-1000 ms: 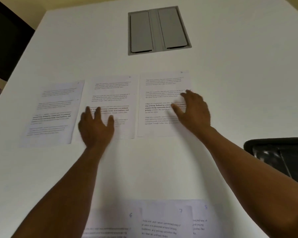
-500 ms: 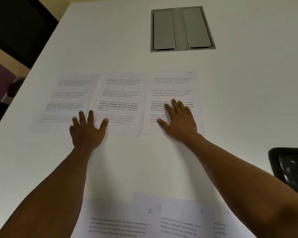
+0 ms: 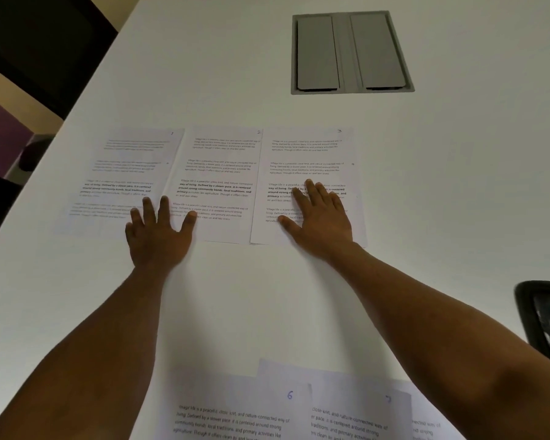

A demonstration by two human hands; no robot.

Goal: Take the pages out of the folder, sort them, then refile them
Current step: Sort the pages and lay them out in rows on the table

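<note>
Pages lay in a row across the white table in the head view: page 1, page 2 and page 3, edges touching or slightly overlapping. The left hand pressed flat with fingers spread wide, over the seam between pages 1 and 2. The right hand rested flat and open on page 3. Compared with half a second before, both hands sat in nearly the same spots. Nearer the person lay page 6 beside another sheet. A grey floor hatch sat in the tabletop beyond.
</note>
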